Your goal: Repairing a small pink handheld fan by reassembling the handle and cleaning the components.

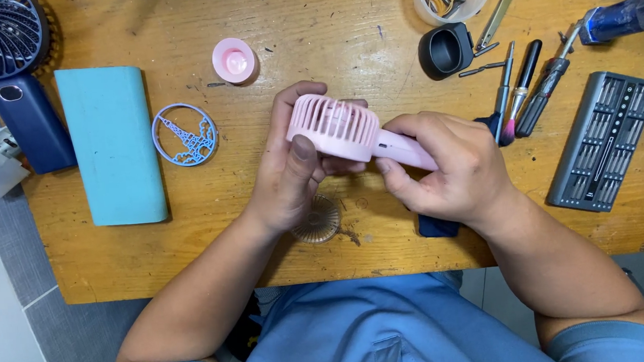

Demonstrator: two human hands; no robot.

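Two hands at centre frame share one pink handheld fan [349, 131], held just above a wooden table [191, 234]. Left hand [292, 172]: closed around the ribbed fan head, thumb pressed on its rim, fingers behind. Right hand [451, 165]: wrapped shut around the handle, thumb near the joint with the head. Loose parts nearby: clear round grille [317, 220] on the table under the left wrist; pink cap [234, 59], upper centre-left; blue round ornament [185, 135] beside a teal pad [111, 145] at left; navy fan [10, 81], upper left. Tools at right: screwdrivers [521, 90], grey bit case [604, 140], black cup [446, 49]. Risks, judged: thumb pressure could bend or snap the thin ribs; twisting head against handle could strain the joint; a slip would likely drop the fan onto the clear grille below; a wrist could sweep that grille off the near edge.
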